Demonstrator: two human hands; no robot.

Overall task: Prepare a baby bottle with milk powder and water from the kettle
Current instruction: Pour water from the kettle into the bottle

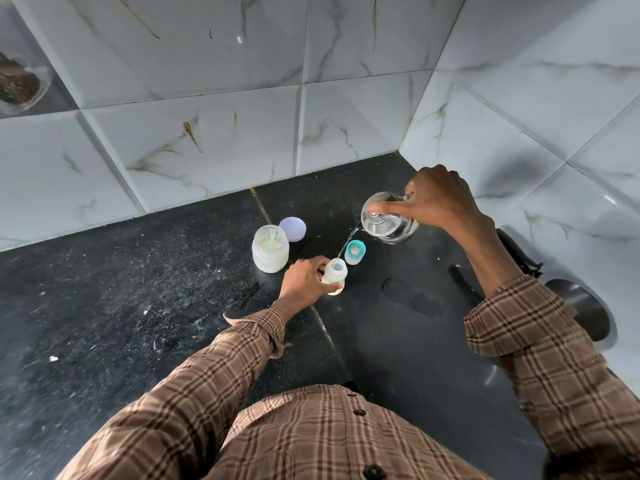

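We hold the glass kettle (389, 220) in our right hand (440, 199), fingers curled round its handle side and the thumb laid across the lid. The kettle is raised off the black stone counter (138, 289) and tilted to our left. It is transparent and holds clear water in its lower part. A thin stream of water (348, 242) leaves the spout and falls into the open mouth of the baby bottle (335, 275).

Our left hand (304, 282) grips the baby bottle from its left side, fingers wrapped round the body. The bottle stands on the counter, tipped slightly, uncapped. Its wall is translucent, and the contents look pale and whitish; we cannot tell the fill level.

Just behind the bottle, to the right, stands the teal bottle cap (355, 251) with its pale teat visible inside the ring. It is near the bottle but apart from it.

To the left of the bottle stands the milk powder jar (270, 251), open, with pale powder inside and a light green scoop (273, 239) resting in it. The jar's lavender lid (293, 229) lies flat on the counter just behind the jar, to its right, near the tiled wall (207, 98).

A dark round object (585, 310) sits at the right edge beside our right sleeve (540, 341); we cannot identify it.
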